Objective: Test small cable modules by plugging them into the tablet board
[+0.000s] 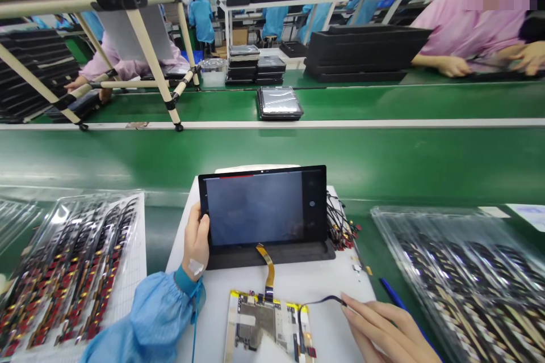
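Note:
My left hand (196, 244) is closed around the left edge of a tablet screen (255, 207), thumb on its front. The screen is lit with a dim grey picture and leans upright in a black holder (242, 259). From its lower edge an orange flex ribbon (269, 272) runs down to an opened tablet body with a bare circuit board (255, 317), cut off by the bottom of the view. My right hand (383, 320) pinches the free end of a thin black cable (321, 299), whose other end lies along the board's right side. A white work board (336, 286) lies beneath.
Clear plastic trays of dark cabled parts stand left (138, 204) and right (383, 218). Loose black cables (338, 224) lie beside the screen, a blue pen (394, 294) near my right hand. Beyond, a green conveyor (383, 153) carries stacked tablets (280, 103) and a pipe rack (147, 51). Co-workers sit opposite.

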Demonstrator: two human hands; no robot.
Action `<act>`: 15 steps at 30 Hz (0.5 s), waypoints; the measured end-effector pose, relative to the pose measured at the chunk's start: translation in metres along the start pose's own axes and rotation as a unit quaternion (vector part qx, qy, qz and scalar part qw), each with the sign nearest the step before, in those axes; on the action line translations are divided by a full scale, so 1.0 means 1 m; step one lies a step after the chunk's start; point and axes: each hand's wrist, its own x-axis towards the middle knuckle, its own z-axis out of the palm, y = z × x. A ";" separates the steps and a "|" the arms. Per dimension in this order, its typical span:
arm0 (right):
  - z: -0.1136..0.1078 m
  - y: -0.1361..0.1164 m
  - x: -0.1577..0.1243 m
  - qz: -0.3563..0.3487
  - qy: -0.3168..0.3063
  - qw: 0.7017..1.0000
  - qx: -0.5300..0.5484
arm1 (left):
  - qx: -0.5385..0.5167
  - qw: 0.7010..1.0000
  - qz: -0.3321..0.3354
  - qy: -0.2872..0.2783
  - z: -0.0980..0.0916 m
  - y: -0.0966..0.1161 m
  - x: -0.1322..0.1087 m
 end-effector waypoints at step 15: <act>0.001 -0.013 0.024 0.015 0.044 0.999 0.012 | -0.044 0.998 0.008 0.045 0.002 0.009 0.001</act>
